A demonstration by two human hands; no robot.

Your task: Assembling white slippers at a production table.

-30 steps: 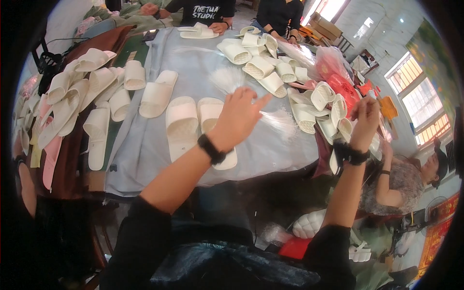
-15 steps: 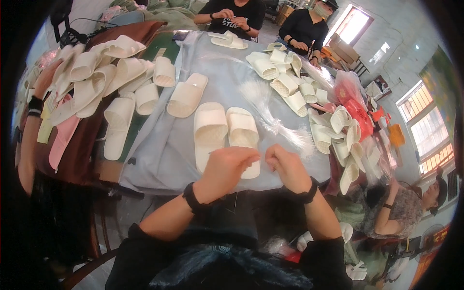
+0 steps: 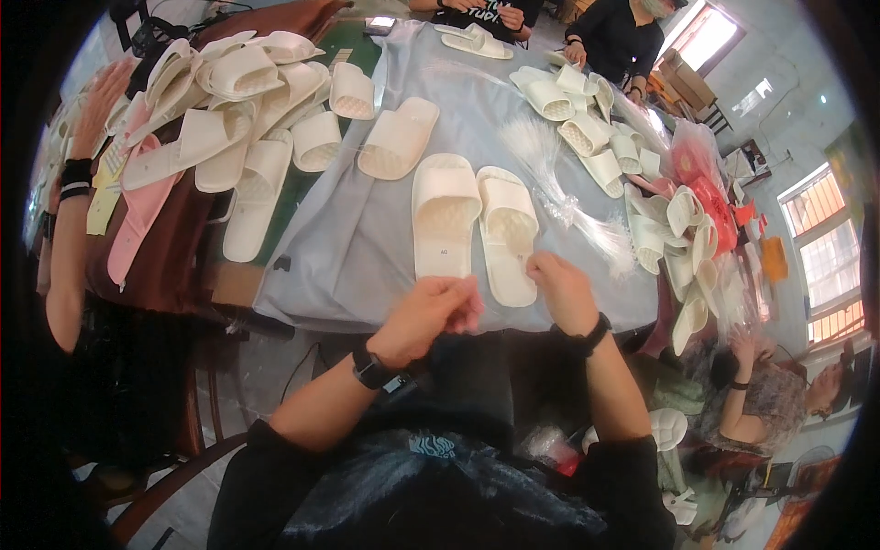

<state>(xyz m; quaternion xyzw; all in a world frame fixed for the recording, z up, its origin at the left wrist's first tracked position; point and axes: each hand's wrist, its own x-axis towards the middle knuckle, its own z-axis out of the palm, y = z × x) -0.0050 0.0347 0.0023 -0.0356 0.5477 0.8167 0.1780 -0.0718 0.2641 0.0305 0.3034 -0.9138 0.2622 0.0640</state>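
Two cream slide slippers stand side by side in front of me, toes away: a left slipper [image 3: 445, 220] and a right slipper [image 3: 510, 236]. Just in front of the left slipper's heel is my left hand [image 3: 429, 316], its fingers closed in a pinch. My right hand [image 3: 564, 293], curled shut, is by the right edge of the right slipper. Anything between either hand's fingers is too small or hidden to name. Behind the right slipper lies a fanned bundle of clear thin plastic strands [image 3: 570, 203], tied near its middle.
Piles of cream slippers lie left [image 3: 240, 73] and right [image 3: 600, 137], with a pink slipper [image 3: 142, 225] on the left. One slipper [image 3: 398, 139] lies behind the pair on the grey sheet [image 3: 339, 247]. A co-worker's arm [image 3: 69, 229] reaches in at left; other people sit around the table.
My hands have drawn apart, the left one off the left slipper's heel toward me. The view has shifted, so the table appears higher and further right. The slipper pair stays in place.
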